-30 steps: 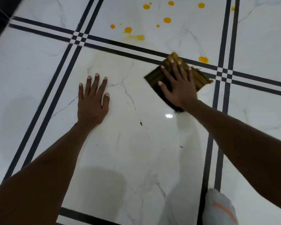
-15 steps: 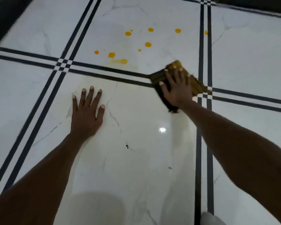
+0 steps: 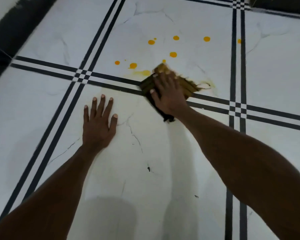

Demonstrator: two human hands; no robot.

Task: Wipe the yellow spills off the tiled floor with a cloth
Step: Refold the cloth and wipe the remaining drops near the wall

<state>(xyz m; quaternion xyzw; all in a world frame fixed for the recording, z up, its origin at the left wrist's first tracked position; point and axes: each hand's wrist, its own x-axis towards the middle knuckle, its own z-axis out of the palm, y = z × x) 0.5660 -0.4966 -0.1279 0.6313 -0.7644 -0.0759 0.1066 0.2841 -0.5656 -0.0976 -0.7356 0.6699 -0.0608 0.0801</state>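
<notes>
The cloth (image 3: 164, 84) has slid up across the black tile line into the yellow spills (image 3: 173, 54) since half a second ago.

The right hand (image 3: 168, 94) presses it flat on the floor (image 3: 42, 104), fingers spread, nothing pinched; the left hand (image 3: 98, 123) lies flat, bracing. The cloth looks soft, light and limp, so it probably bunches. Pressing with the palm over its middle likely keeps it spread on the glossy, slippery-looking tile; a smear (image 3: 205, 84) trails at its right.

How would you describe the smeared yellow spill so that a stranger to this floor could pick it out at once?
Find the black double stripe running across the white tiled floor. Just beyond it, left of the cloth under the right hand, lies the smeared spill. Unlike the round drops further off, it is a pale, stretched streak.
</notes>
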